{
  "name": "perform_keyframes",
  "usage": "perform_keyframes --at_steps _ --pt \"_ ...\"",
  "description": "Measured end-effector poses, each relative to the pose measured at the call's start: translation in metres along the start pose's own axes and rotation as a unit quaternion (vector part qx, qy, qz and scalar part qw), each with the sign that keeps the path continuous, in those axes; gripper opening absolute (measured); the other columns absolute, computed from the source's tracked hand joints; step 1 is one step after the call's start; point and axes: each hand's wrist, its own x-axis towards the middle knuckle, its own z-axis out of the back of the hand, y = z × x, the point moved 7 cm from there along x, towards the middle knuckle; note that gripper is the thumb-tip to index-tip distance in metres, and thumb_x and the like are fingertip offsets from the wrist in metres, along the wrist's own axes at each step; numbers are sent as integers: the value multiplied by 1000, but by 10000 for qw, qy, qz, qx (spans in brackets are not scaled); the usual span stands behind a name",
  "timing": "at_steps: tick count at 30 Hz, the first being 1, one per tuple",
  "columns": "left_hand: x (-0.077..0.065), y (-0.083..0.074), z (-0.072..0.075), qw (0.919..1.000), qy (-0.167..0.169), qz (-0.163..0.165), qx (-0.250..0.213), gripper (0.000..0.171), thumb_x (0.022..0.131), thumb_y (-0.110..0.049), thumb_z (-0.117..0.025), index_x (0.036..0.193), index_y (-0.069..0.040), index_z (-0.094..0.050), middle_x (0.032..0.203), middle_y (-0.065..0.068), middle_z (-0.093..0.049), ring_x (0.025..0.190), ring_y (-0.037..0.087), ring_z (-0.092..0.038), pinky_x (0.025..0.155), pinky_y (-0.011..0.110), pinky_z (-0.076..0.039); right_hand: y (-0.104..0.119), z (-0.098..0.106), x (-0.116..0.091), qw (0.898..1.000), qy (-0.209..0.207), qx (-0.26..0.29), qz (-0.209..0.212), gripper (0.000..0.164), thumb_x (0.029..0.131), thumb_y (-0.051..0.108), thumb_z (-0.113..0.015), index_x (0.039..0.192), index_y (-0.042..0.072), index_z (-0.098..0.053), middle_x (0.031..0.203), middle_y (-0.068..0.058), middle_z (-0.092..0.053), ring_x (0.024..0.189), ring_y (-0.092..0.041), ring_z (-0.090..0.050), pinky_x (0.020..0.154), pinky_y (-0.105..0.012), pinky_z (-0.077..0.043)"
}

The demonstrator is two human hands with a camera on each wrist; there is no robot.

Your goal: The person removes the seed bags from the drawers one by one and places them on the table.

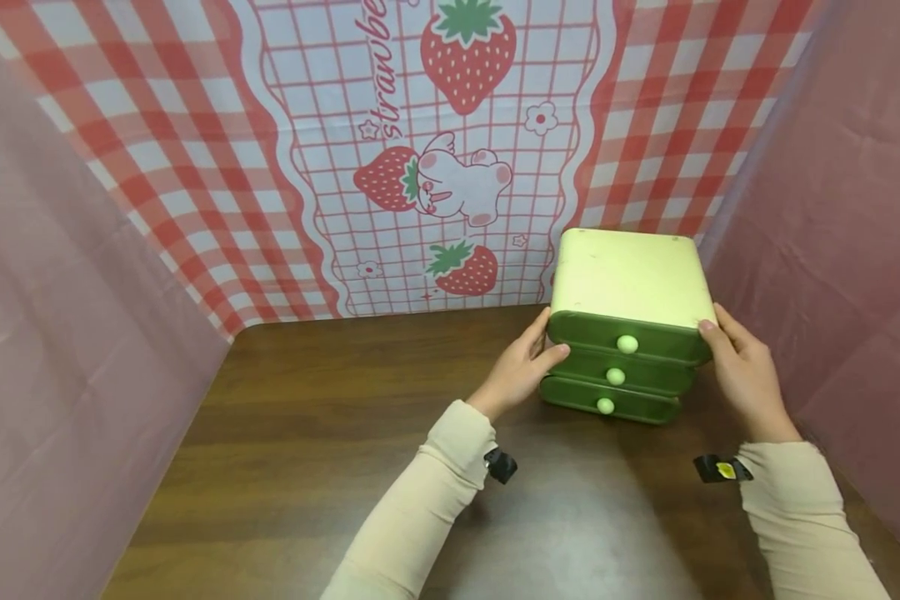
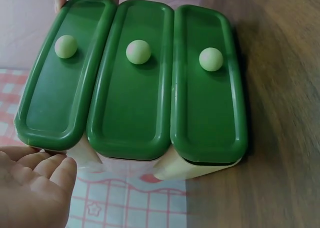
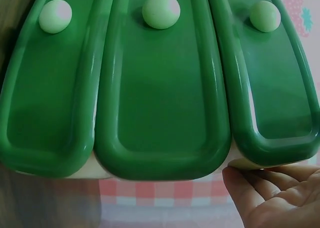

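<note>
A small drawer organizer [image 1: 630, 275] with a pale yellow-green top stands on the table, its three green drawers stacked at the front. Each drawer front carries a round pale green knob [image 1: 627, 344], and all of them look pushed in. My left hand [image 1: 516, 373] holds the organizer's left side near the top drawer, thumb toward the front. On the opposite side my right hand [image 1: 750, 379] grips the upper right corner, its thumb at the top's front edge. In the right wrist view, the fingers [image 3: 285, 183] bend against the side of the top drawer [image 3: 275, 88].
The brown wooden table [image 1: 307, 433] runs out in front and to the left. Behind it hangs a red-and-white checked cloth [image 1: 412, 233] with strawberry prints. Pink curtains flank both sides, the right one [image 1: 832, 292] close to my right hand.
</note>
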Motion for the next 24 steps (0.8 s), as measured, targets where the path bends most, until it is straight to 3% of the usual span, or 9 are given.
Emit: perform_keyframes --at_steps 5,9,12,16,19,24 --pt "-13 2 13 9999 -131 -15 61 70 100 -36 -53 158 -30 -15 164 -5 -18 148 18 -28 121 33 -26 8 -16 -3 9996 155 210 88 65 102 50 -39 156 19 -20 161 -8 -20 149 -24 -19 124 -44 -16" --pt "-23 6 23 9996 -276 -29 81 69 100 -37 -53 157 -30 -16 163 -5 -20 147 20 -29 121 35 -28 15 -27 -4 9994 210 258 130 64 102 49 -40 156 20 -22 160 -9 -25 147 -18 -26 120 -25 -26" --pt "-29 9 29 9993 -363 -15 110 68 100 -37 -54 157 -32 -16 163 -7 -19 147 20 -30 120 36 -30 18 -35 -5 9993 234 235 169 63 102 50 -40 156 22 -24 159 -11 -30 142 -10 -33 103 -7 -34" --pt "-38 10 37 9988 -483 -107 33 68 101 -33 -54 157 -29 -16 163 -4 -19 147 22 -30 120 36 -30 24 -46 -6 9984 297 355 317 63 102 48 -41 156 19 -26 157 -17 -33 122 2 -47 82 -3 -43" --pt "-44 10 43 9979 -598 -234 -35 67 101 -30 -54 158 -25 -17 163 0 -21 147 24 -31 120 36 -30 29 -54 -7 9970 376 531 429 63 103 45 -42 156 15 -26 155 -22 -33 104 11 -49 71 -6 -48" --pt "-55 12 55 9966 -722 -386 -79 66 102 -25 -53 158 -21 -18 163 3 -20 147 26 -28 120 36 -28 37 -69 -7 9953 460 663 533 63 103 44 -43 155 13 -28 153 -24 -37 96 12 -49 68 -8 -50"
